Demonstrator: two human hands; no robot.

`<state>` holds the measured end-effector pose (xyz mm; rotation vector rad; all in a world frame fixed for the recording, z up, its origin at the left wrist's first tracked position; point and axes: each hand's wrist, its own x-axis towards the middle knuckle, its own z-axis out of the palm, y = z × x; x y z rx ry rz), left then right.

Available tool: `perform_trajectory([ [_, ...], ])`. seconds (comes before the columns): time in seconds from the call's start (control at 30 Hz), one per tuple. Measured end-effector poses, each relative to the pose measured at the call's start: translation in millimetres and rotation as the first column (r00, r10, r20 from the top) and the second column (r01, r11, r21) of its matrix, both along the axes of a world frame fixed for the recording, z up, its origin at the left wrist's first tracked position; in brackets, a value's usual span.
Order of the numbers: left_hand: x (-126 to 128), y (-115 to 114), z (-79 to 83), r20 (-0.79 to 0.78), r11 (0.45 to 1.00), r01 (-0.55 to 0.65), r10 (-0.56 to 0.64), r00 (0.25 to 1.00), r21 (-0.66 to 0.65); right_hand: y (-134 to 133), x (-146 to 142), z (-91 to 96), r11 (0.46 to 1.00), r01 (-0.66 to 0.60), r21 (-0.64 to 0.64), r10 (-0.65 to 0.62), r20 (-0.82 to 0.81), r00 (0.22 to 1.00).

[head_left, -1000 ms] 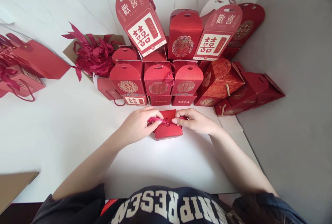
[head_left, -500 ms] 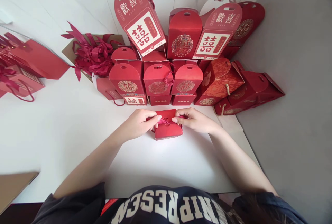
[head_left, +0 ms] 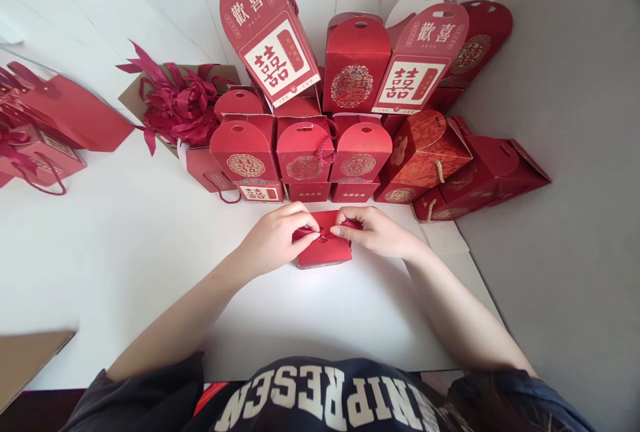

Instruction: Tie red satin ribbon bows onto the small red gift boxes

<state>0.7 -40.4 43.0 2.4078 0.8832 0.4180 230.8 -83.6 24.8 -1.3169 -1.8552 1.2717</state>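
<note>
A small red gift box [head_left: 325, 254] stands on the white table right in front of me, its rounded flap facing my body. Dark pink ribbon [head_left: 323, 233] runs across its top through the flap's hole. On the left, my left hand [head_left: 280, 235] pinches the ribbon close to the hole, thumb and forefinger together. From the other side my right hand [head_left: 373, 231] pinches the ribbon too, its fingertips a short way from the left ones. The ribbon's loops and ends are partly hidden behind my fingers.
Red gift boxes [head_left: 304, 155] are stacked behind my hands, reaching the tiled wall. A cardboard box holds a heap of ribbons [head_left: 183, 109]. Red gift bags [head_left: 90, 112] stand at the far left. Cardboard [head_left: 35, 359] lies front left; a grey wall [head_left: 560, 232] bounds the right.
My left hand has moved slightly right, from the box's left side in to the ribbon at the hole. My right hand and the box have hardly moved.
</note>
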Motion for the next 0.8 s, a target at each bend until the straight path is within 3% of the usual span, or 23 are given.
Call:
perform_trajectory([
  [0.1,-1.2,1.8,-2.2,-0.029,0.997,0.046,-0.044,0.999,0.069,-0.6,-1.4,-0.5,0.987,0.03,0.155,-0.045,0.099,0.994],
  [0.2,-3.0,3.3,-2.9,-0.044,0.976,0.114,-0.108,0.993,0.184,0.7,-3.0,-3.5,0.925,0.025,0.379,-0.08,0.131,0.988],
  [0.27,-3.4,4.3,-3.7,-0.053,0.955,0.155,-0.146,0.988,0.253,2.2,-4.2,-5.9,0.888,0.015,0.46,-0.074,0.11,0.991],
  [0.43,-2.1,6.0,-6.3,-0.08,0.893,0.23,-0.217,0.973,0.386,5.7,-6.5,-12.0,0.883,-0.035,0.469,-0.013,0.099,0.995],
  [0.53,-2.0,6.3,-7.6,-0.128,0.853,0.274,-0.243,0.962,0.444,7.0,-6.0,-14.8,0.88,-0.023,0.474,-0.049,0.138,0.989],
  [0.8,-9.9,8.9,-5.3,-0.214,0.802,0.408,-0.348,0.913,0.436,5.4,-6.1,-13.5,0.894,-0.034,0.447,-0.071,0.216,0.974],
])
